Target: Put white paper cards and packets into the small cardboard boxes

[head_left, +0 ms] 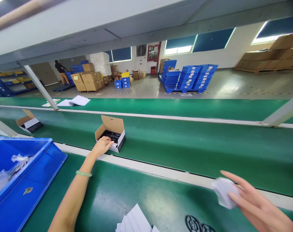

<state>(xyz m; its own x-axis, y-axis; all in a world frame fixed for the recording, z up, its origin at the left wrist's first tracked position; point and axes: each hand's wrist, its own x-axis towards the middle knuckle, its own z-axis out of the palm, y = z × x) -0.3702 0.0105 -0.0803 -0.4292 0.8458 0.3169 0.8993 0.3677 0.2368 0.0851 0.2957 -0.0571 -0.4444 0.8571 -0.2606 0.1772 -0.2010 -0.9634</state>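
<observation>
My left hand (102, 145) reaches out to an open cardboard box (111, 132) on the green conveyor belt, its fingers curled on the near rim over the black contents. My right hand (254, 203) is at the lower right with fingers stretched out, holding a small blurred white paper (224, 191). A green bangle (83, 174) sits on my left wrist.
A blue bin (33, 180) with plastic-bagged parts stands at the left. White leaflets (135, 222) and black round parts (193, 224) lie at the near edge. A second open box (29, 120) rides the belt farther left. Papers (74, 101), blue crates, cartons and a person stand beyond.
</observation>
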